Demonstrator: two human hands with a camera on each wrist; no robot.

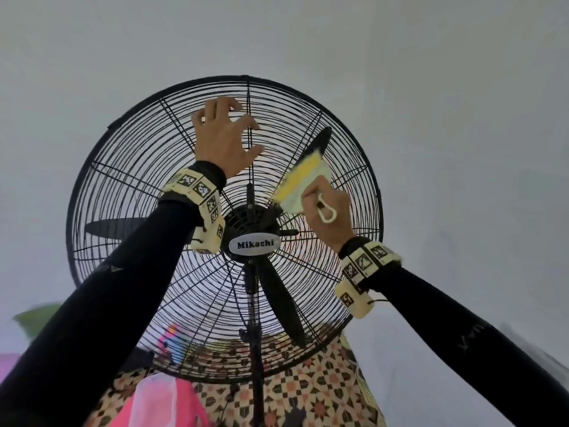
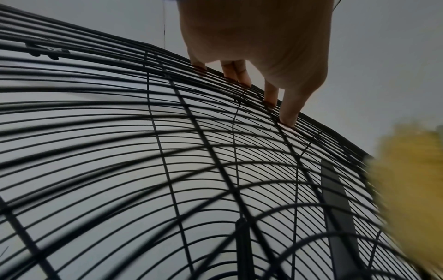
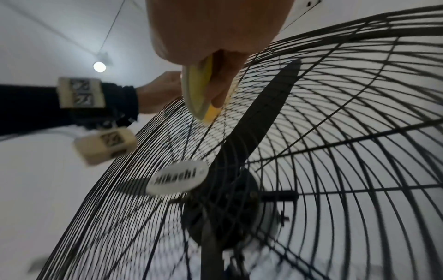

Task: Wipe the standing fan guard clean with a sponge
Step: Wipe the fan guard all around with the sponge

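Observation:
The black wire fan guard [image 1: 138, 167] fills the head view, with a silver "Mikachi" badge [image 1: 255, 244] at its hub. My left hand [image 1: 246, 135] is high on the guard, just left of the top spoke. In the left wrist view its fingertips [image 2: 271, 98] hook into the wires near the rim. My right hand [image 1: 326, 211] grips a yellow sponge [image 1: 303, 180] that has a white loop handle. It holds the sponge against the guard up and right of the hub. The sponge [image 3: 199, 94] touches the wires edge-on and shows blurred [image 2: 407, 180] at the left wrist view's right side.
Three black blades [image 1: 317, 143] stand still behind the guard, on a black pole [image 1: 255, 365]. Patterned fabric [image 1: 323, 380], pink items [image 1: 147, 402] and a green leaf [image 1: 37, 315] lie below. A pale wall is behind, and a ceiling lamp [image 3: 99, 66] glows.

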